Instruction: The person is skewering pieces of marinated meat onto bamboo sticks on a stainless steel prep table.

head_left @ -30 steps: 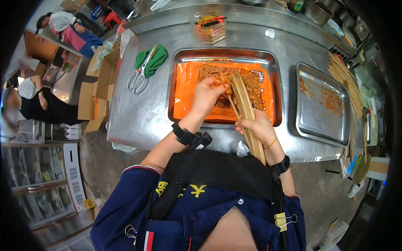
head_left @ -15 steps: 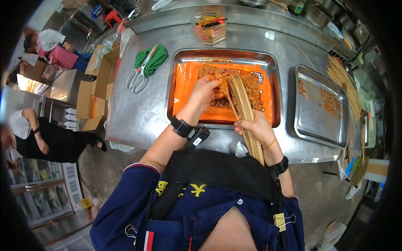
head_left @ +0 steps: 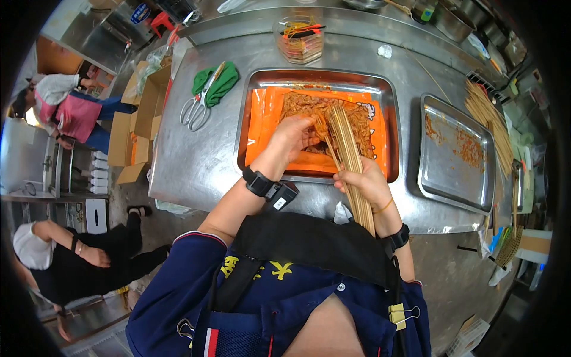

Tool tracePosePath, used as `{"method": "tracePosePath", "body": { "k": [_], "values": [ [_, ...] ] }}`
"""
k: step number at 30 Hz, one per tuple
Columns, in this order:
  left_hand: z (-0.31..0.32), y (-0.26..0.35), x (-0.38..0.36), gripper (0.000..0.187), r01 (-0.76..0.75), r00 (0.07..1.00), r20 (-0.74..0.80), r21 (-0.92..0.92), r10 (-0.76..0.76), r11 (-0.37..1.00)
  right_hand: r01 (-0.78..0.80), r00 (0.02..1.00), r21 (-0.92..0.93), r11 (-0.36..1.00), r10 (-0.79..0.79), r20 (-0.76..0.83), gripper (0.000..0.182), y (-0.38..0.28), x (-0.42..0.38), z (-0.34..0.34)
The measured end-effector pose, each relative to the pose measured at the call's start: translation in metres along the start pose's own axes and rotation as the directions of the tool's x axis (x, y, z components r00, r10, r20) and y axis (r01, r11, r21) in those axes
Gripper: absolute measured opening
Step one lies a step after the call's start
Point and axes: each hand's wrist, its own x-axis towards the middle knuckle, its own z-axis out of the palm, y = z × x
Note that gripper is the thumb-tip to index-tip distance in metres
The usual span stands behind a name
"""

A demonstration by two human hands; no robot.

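Observation:
My left hand (head_left: 290, 141) pinches a piece of sauce-coated sliced meat (head_left: 320, 126) at the upper end of a single skewer (head_left: 333, 152). In my right hand (head_left: 367, 185) is a thick bundle of bamboo skewers (head_left: 347, 140), with that single skewer angled off its left side under the thumb. Beneath both hands, more marinated meat (head_left: 358, 119) lies on an orange printed plastic bag (head_left: 262, 122). The bag rests inside a metal tray (head_left: 394, 107). My left fingertips are partly covered by the meat.
Scissors (head_left: 196, 110) lie on a green cloth (head_left: 225, 83) at left. A clear container (head_left: 299, 44) stands behind the tray. At right are a second, sauce-stained tray (head_left: 457, 184) and loose skewers (head_left: 491, 116). Two people (head_left: 71, 113) (head_left: 83, 256) are at far left, near cardboard boxes (head_left: 151, 107).
My hands stay almost in place, the left shifting slightly at the meat. At left, the person in black has moved nearer the bottom, and the person in pink has turned and shifted lower.

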Motion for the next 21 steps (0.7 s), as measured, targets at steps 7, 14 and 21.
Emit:
{"method": "tracePosePath", "body": {
  "k": [7,14,21],
  "values": [
    [0.012,0.006,-0.017,0.017,-0.170,0.985,-0.021,0.089,0.173,0.981,-0.018,1.000,-0.028,0.999,0.018,-0.010,0.019,-0.003,-0.001,0.003],
    [0.021,-0.017,-0.007,0.017,-0.572,0.807,-0.018,0.229,0.591,0.788,-0.009,1.000,0.001,1.000,0.009,-0.003,0.019,0.003,0.001,0.000],
    [0.025,-0.020,-0.024,0.014,-0.494,0.867,0.031,0.194,0.498,0.848,-0.021,1.000,0.028,0.999,0.022,-0.017,0.020,0.004,0.002,-0.001]
  ]
}}
